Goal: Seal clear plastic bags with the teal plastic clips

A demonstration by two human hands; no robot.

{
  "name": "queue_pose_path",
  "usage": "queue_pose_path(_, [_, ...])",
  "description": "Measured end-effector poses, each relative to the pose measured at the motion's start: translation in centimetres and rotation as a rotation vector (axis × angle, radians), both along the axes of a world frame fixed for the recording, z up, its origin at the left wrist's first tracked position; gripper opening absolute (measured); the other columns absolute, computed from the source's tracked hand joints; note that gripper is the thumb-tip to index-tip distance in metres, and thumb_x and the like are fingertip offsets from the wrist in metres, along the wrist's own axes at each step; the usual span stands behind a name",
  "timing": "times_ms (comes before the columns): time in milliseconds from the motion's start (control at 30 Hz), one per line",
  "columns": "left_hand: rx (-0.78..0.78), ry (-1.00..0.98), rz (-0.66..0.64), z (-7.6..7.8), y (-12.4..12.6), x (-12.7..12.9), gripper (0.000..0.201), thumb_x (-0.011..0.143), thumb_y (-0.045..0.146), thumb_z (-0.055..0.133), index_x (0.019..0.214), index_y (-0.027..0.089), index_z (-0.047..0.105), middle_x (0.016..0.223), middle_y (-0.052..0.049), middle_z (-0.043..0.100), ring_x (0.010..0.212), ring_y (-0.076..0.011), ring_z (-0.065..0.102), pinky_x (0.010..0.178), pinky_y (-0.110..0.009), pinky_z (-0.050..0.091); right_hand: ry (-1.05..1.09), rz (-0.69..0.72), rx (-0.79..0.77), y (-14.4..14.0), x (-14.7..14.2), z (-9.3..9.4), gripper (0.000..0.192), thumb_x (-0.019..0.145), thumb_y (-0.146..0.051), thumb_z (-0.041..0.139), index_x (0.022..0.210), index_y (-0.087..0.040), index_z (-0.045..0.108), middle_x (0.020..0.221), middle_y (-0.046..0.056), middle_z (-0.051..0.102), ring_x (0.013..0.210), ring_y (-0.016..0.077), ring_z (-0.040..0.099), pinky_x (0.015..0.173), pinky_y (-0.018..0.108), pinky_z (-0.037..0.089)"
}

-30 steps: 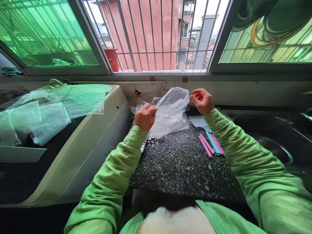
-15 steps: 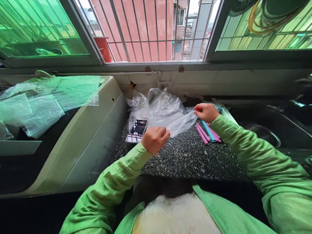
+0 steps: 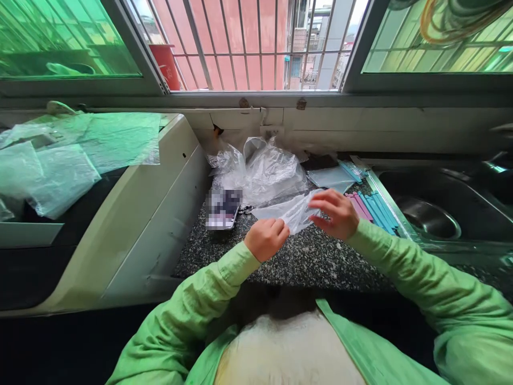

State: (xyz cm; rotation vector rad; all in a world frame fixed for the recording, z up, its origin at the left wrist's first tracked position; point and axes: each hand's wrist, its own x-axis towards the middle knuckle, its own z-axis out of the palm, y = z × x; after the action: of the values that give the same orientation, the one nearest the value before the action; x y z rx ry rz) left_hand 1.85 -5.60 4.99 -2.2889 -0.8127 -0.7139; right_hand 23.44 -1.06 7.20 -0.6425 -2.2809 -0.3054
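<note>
Both hands hold one clear plastic bag [image 3: 289, 211] just above the speckled granite counter [image 3: 304, 256]. My left hand [image 3: 266, 239] is closed on the bag's near edge. My right hand [image 3: 335, 213] pinches its right side with fingers spread over it. Behind the bag lies a heap of crumpled clear bags [image 3: 260, 168]. A phone [image 3: 223, 208] rests left of the hands. Pink and blue sealing sticks [image 3: 371, 207] lie right of my right hand.
A flat clear bag [image 3: 331, 176] lies at the back right. A steel sink [image 3: 430, 216] sits to the right. A white appliance [image 3: 132, 214] with plastic sheets [image 3: 60, 166] on top stands to the left. A barred window [image 3: 256, 43] runs behind the counter.
The bag has come down from in front of the window to just above the counter. Both hands have drawn closer together and nearer to me. The view has tilted downward.
</note>
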Motion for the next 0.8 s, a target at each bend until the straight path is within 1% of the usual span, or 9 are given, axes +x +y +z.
queue_pose_path(33, [-0.013,-0.006,-0.004,-0.1,-0.1,0.2,0.017,0.082,0.017,0.043,0.066,0.016,0.050,0.055,0.000,0.048,0.051,-0.0114,0.043,0.048,-0.028,0.025,-0.030,0.065,0.034,-0.9,-0.3,-0.2,0.026,0.073,-0.038,0.058,0.091,-0.019,0.060,0.086,0.006,0.061,0.079,0.0171,0.055,0.071,0.032,0.045])
queue_pose_path(100, [-0.038,-0.023,-0.021,-0.2,-0.3,0.8,0.017,0.082,0.017,0.043,0.066,0.016,0.050,0.056,0.000,0.048,0.051,-0.0113,0.043,0.048,-0.028,0.025,-0.082,0.074,0.072,-2.2,-0.9,-0.6,0.026,0.075,-0.038,0.057,0.093,-0.019,0.060,0.086,0.005,0.062,0.078,0.0166,0.054,0.069,0.031,0.044])
queue_pose_path(233, [-0.103,-0.089,-0.083,-0.8,-0.3,0.9,0.018,0.084,0.025,0.043,0.073,0.016,0.053,0.058,0.000,0.050,0.053,-0.0109,0.045,0.049,-0.026,0.028,-0.076,0.055,0.085,-3.3,-0.9,-1.0,0.011,0.077,-0.018,0.052,0.083,-0.020,0.061,0.078,0.003,0.063,0.069,0.0129,0.052,0.062,0.027,0.042])
queue_pose_path(300, [-0.146,-0.137,-0.092,-1.5,0.3,-0.1,0.023,0.083,0.036,0.044,0.083,0.017,0.056,0.063,-0.001,0.053,0.057,-0.0113,0.047,0.051,-0.025,0.031,-0.041,0.076,0.076,-3.3,-0.2,-0.8,0.012,0.076,-0.013,0.052,0.081,-0.020,0.061,0.076,0.003,0.062,0.067,0.0123,0.051,0.061,0.026,0.043])
queue_pose_path(433, [-0.213,-0.191,0.045,-3.3,2.2,-3.2,0.036,0.080,0.047,0.045,0.092,0.016,0.059,0.067,-0.003,0.055,0.059,-0.0121,0.050,0.052,-0.023,0.035,0.009,0.097,0.037,-3.4,1.6,0.0,0.015,0.076,-0.012,0.051,0.083,-0.021,0.061,0.077,0.004,0.061,0.069,0.0124,0.053,0.060,0.026,0.046])
queue_pose_path(500, [-0.262,-0.184,0.110,-4.1,3.1,-4.2,0.035,0.080,0.044,0.046,0.093,0.015,0.060,0.069,-0.004,0.056,0.061,-0.0128,0.051,0.052,-0.023,0.036,0.015,0.063,-0.008,-3.6,2.4,0.3,0.015,0.077,-0.015,0.050,0.080,-0.024,0.061,0.076,0.003,0.062,0.069,0.0122,0.054,0.060,0.026,0.047])
queue_pose_path(600, [-0.359,-0.178,0.128,-4.9,3.7,-4.3,0.029,0.081,0.039,0.046,0.088,0.016,0.063,0.070,-0.004,0.056,0.062,-0.0126,0.052,0.053,-0.022,0.038,0.034,-0.008,-0.076,-3.9,3.0,0.6,0.017,0.079,-0.021,0.047,0.075,-0.027,0.062,0.073,0.002,0.062,0.067,0.0128,0.057,0.059,0.028,0.048])
queue_pose_path(700, [-0.432,-0.268,0.066,-5.1,3.5,-3.6,0.024,0.082,0.030,0.044,0.081,0.017,0.064,0.069,-0.003,0.055,0.062,-0.0109,0.052,0.054,-0.020,0.039,0.083,-0.038,-0.109,-4.0,3.3,1.1,0.016,0.079,-0.026,0.047,0.073,-0.027,0.062,0.071,0.003,0.063,0.065,0.0139,0.057,0.058,0.030,0.048])
queue_pose_path(800, [-0.543,-0.441,-0.026,-4.4,2.9,-3.0,0.023,0.082,0.026,0.044,0.078,0.015,0.063,0.068,-0.002,0.053,0.060,-0.0088,0.050,0.055,-0.019,0.039,0.183,-0.078,-0.116,-3.7,3.5,2.1,0.013,0.077,-0.028,0.051,0.071,-0.026,0.062,0.071,0.003,0.063,0.065,0.0146,0.057,0.058,0.031,0.048])
